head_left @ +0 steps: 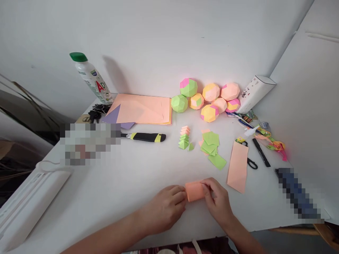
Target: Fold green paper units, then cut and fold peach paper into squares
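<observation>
Near the front of the white table, a piece of orange paper [195, 191] is curved over between my two hands. My left hand [169, 206] pinches its left end, fingers closed. At its right end, my right hand [217, 201] grips the paper between thumb and fingers. A peach paper strip [237, 167] lies to the right, partly over black-handled scissors [252, 163]. Beyond my hands are loose green paper pieces [211, 144] and a row of small folded paper pieces [184, 138], green and peach.
Several multicoloured paper balls [188, 87] sit against the back wall. A utility knife [148, 137] lies left of centre, before stacked coloured sheets [143, 109]. A green-capped bottle [92, 79] stands back left; a black pen [261, 152] lies right. A white device [34, 208] is at left.
</observation>
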